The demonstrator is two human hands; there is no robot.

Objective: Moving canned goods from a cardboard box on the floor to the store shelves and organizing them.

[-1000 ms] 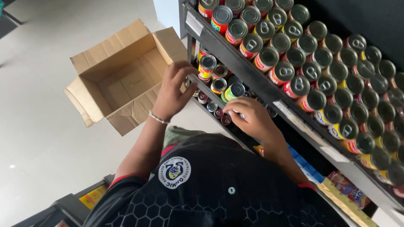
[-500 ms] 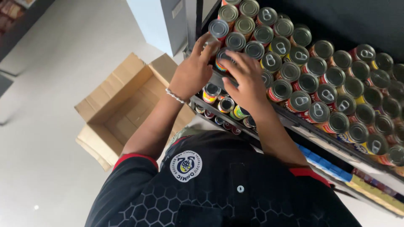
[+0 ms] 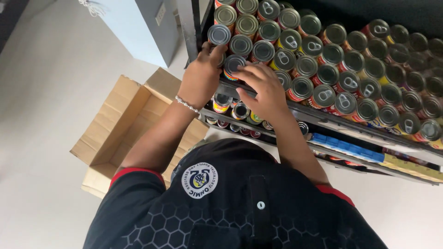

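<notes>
Currently a can (image 3: 234,64) at the shelf (image 3: 323,117) front is pinched between both hands: left hand (image 3: 200,78) curled round its side, right hand (image 3: 263,90) flat across its front, seemingly to square it with adjacent rows. Open cardboard box (image 3: 124,120) sits below-left.

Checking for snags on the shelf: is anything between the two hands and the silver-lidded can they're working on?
Nothing visible. The left hand and right hand are already on the silver-lidded round can at the front of the upper metal shelf, with neighbouring cans packed close behind and to its right.
</notes>
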